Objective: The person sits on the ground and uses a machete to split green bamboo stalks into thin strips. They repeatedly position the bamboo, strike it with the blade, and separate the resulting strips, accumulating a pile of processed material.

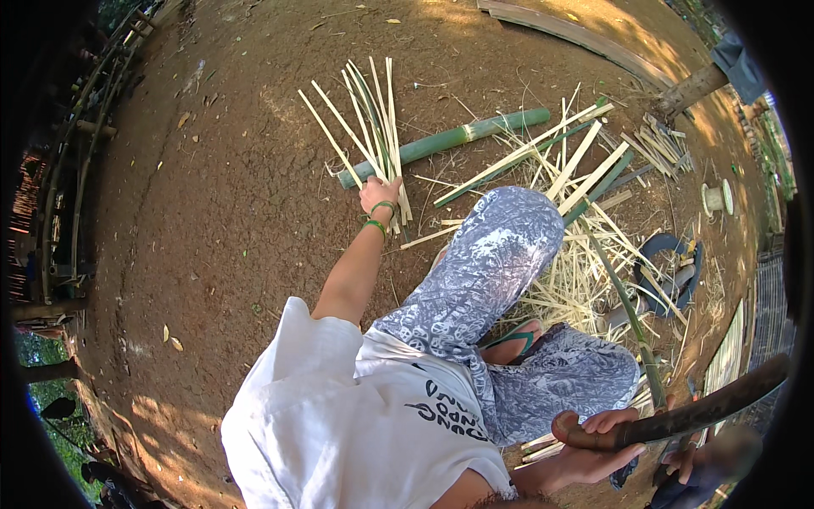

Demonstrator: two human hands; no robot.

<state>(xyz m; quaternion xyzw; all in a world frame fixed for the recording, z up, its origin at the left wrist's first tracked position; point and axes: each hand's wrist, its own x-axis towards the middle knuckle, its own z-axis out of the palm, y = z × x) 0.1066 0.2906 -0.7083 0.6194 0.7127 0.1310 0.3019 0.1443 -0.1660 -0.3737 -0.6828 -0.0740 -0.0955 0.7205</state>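
Note:
My left hand (379,195) reaches forward, fingers closed around a fanned bundle of pale bamboo strips (383,127). The strips lie across a green bamboo pole (424,148) on the ground; a few show green skin. At the lower right, my right hand (598,450) grips the wooden handle of a machete (712,411), its dark blade pointing right, away from my knees. A long green bamboo strip (623,293) runs down toward the blade. Where its lower end sits is hidden behind the machete.
Thin bamboo shavings (555,293) and wider strips (585,165) litter the ground beside my legs. Farther right lie a dark ring-shaped object (670,271) and a pale spool (717,199). A wooden plank (577,36) lies at the back. Another person (704,467) is close by at the lower right.

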